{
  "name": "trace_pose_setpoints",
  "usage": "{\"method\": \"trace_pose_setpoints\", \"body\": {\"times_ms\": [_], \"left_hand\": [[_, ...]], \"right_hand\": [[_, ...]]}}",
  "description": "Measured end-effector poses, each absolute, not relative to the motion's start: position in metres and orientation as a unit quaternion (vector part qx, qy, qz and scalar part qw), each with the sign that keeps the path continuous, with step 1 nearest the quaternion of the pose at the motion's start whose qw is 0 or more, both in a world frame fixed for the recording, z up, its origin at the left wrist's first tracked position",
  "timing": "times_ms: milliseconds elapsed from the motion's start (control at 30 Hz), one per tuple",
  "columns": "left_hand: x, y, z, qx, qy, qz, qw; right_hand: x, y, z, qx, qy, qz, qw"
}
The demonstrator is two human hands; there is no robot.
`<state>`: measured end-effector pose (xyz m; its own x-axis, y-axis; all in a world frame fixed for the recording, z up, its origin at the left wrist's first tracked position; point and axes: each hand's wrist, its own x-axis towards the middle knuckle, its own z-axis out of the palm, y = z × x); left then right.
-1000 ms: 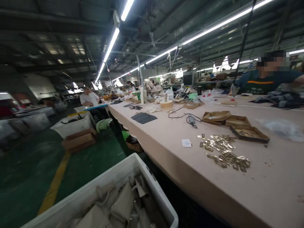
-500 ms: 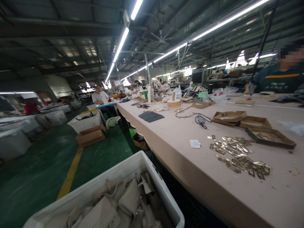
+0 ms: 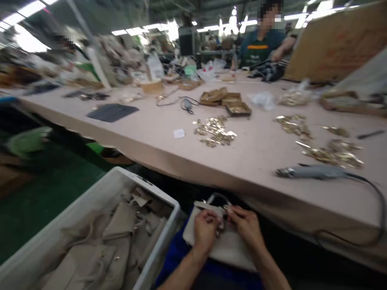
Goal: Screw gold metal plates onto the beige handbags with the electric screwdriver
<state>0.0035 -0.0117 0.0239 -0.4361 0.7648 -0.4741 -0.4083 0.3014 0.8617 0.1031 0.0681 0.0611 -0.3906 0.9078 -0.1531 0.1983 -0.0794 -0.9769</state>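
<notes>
A pale beige handbag (image 3: 231,251) with a short looped handle (image 3: 219,196) rests on my lap, over blue cloth. My left hand (image 3: 207,229) is closed at the bag's flap, its fingers curled round the edge. Beside it my right hand (image 3: 246,223) pinches at the handle's end, where a small metal fitting shows. Motion blur and the fingers hide the exact grip. Just left of the bag stands a white bin (image 3: 178,207) with several similar beige bags (image 3: 117,237) piled inside.
The table edge runs close in front of my hands. A grey power screwdriver (image 3: 311,172) with a trailing cord lies near that edge. Gold metal pieces (image 3: 214,131), open cardboard boxes (image 3: 237,108) and a dark sheet (image 3: 111,112) lie farther back. Across the table is a co-worker (image 3: 263,44).
My view has swung right and down. Both my hands and the handbag on my lap have come into view, along with the screwdriver and more metal pieces on the right.
</notes>
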Motion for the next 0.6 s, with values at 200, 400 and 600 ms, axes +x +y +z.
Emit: {"method": "trace_pose_setpoints", "body": {"times_ms": [200,400,600], "left_hand": [[0.008,-0.006,0.004,0.195,0.594,0.601,0.498],[0.005,-0.007,-0.006,0.188,0.601,0.600,0.493],[0.005,-0.006,-0.010,0.184,0.601,0.595,0.501]], "right_hand": [[0.139,0.044,0.044,-0.510,-0.634,0.477,0.332],[0.133,0.046,0.042,-0.512,-0.725,0.376,0.266],[0.142,0.053,0.045,-0.499,-0.736,0.403,0.216]]}}
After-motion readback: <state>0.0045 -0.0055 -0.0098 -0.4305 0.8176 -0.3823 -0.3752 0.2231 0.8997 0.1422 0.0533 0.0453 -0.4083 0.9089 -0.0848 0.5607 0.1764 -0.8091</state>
